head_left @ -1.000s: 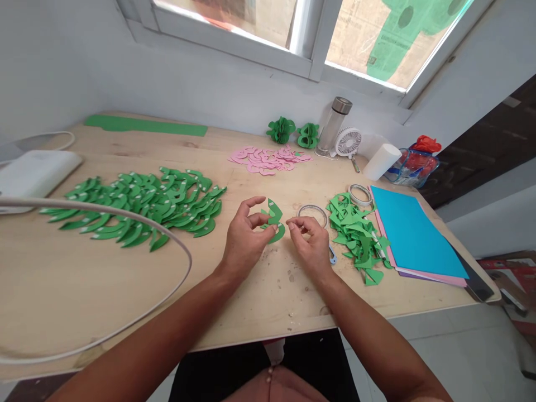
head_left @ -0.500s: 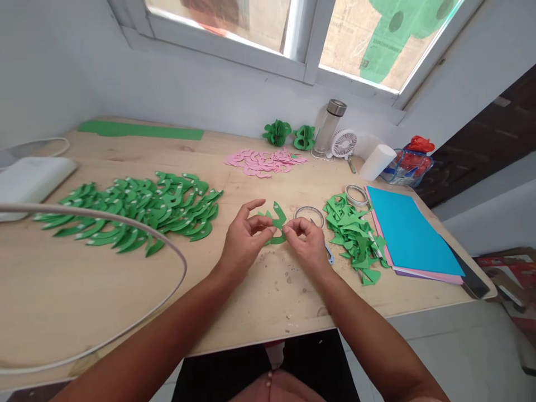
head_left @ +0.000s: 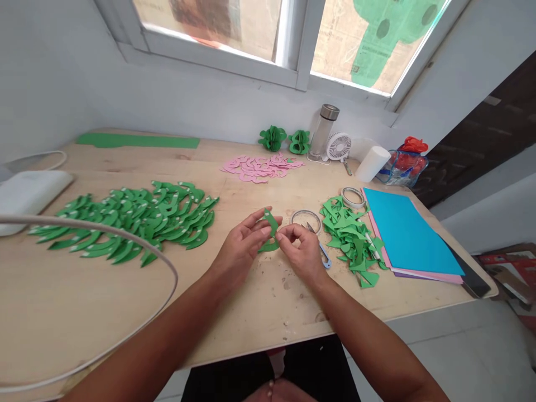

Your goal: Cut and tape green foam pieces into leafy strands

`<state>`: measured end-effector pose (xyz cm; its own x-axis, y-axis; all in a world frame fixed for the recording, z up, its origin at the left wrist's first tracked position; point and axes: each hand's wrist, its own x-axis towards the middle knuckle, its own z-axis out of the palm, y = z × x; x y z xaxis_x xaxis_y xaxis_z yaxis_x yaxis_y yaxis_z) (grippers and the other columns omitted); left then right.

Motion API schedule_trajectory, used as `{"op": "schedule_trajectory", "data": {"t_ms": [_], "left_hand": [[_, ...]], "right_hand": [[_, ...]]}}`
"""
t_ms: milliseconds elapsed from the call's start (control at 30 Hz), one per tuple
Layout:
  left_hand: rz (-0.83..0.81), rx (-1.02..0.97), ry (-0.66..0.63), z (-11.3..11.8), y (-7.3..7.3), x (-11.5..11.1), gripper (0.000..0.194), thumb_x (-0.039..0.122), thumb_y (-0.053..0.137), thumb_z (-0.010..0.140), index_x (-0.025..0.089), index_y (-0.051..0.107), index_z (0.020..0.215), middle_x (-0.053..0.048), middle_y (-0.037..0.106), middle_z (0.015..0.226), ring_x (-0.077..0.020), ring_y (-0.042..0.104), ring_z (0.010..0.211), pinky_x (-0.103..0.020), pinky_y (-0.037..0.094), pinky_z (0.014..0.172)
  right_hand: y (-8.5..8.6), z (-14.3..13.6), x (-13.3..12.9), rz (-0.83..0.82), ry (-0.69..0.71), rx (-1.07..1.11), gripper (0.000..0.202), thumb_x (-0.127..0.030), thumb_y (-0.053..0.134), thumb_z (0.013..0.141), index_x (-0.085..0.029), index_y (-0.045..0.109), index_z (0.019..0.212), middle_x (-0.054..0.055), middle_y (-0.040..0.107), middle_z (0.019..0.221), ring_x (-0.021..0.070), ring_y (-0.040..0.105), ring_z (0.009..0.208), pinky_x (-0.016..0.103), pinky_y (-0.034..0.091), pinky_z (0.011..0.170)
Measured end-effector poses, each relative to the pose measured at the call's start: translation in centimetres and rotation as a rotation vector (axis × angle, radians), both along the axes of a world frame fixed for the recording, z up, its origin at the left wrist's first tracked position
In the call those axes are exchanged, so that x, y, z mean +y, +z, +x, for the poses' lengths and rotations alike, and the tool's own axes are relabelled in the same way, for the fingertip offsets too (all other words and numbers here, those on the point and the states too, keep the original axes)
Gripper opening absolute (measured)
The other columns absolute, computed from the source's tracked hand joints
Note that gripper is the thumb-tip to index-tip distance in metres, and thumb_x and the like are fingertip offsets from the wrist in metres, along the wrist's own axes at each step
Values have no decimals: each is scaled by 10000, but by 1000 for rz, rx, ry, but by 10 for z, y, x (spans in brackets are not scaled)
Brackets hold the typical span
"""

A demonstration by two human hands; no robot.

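A green paper cutout [head_left: 271, 221] is between my two hands above the front middle of the table. My left hand [head_left: 244, 240] grips it from the left, thumb laid against the fingers. From the right, the thumb and forefinger of my right hand [head_left: 302, 247] pinch its edge. More curved green paper [head_left: 268, 245] shows just below my fingers; whether it joins the held piece I cannot tell. Beside my right hand lie a tape roll [head_left: 307, 219] and blue-handled scissors [head_left: 325, 257], partly hidden by that hand.
Left lies a pile of green cutouts with pale tabs [head_left: 138, 220], crossed by a white cable [head_left: 165, 262]. Pink cutouts [head_left: 259, 167] lie behind. Right are green scraps [head_left: 352, 237], another tape roll [head_left: 353, 197] and blue sheets [head_left: 410, 231]. A bottle [head_left: 324, 131] and small fan [head_left: 338, 146] stand behind.
My left hand has shifted its hold, fingers now stretched behind the green cutout with the thumb over it. My right hand still pinches the edge. The view has tilted slightly upward.
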<state>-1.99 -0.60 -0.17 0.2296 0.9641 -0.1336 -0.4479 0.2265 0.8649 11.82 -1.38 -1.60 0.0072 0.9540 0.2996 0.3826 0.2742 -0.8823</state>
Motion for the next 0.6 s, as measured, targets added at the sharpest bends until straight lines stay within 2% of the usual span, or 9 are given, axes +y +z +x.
{"op": "schedule_trajectory", "data": {"t_ms": [133,233,400,500,600], "left_hand": [[9,-3,-18,3,3,-4,731,238,748,654,208,441,1316,-121,664,1122,-256,639,1002,-380,490,851],[-7,14,18,6,3,-5,729,244,769,638,194,458,1296,-112,672,1098,-236,644,965,-361,492,834],[-25,3,63,8,-2,-4,560,229,747,660,161,546,1178,-80,711,945,-172,646,776,-328,498,764],[-37,-13,76,7,-3,-4,419,207,707,676,154,602,1078,-63,715,855,-163,636,734,-303,494,710],[-55,-43,86,5,-3,-3,357,177,649,689,160,619,1044,-52,715,804,-159,633,717,-288,486,685]], "right_hand": [[-1,-2,-2,88,7,-107,139,-258,551,804,-213,597,681,12,646,688,151,547,664,287,420,646],[-3,-3,-3,136,3,-193,156,-229,542,808,-214,572,656,15,626,672,156,542,669,289,413,644],[-6,-6,-5,188,-8,-319,167,-231,536,836,-222,587,678,24,635,697,171,552,697,300,417,675],[-7,-8,-6,214,-7,-356,160,-220,532,843,-222,609,703,31,645,716,180,561,722,306,423,694],[-7,-9,-8,226,14,-355,157,-226,530,853,-223,624,727,39,659,746,183,566,728,315,432,710]]}}
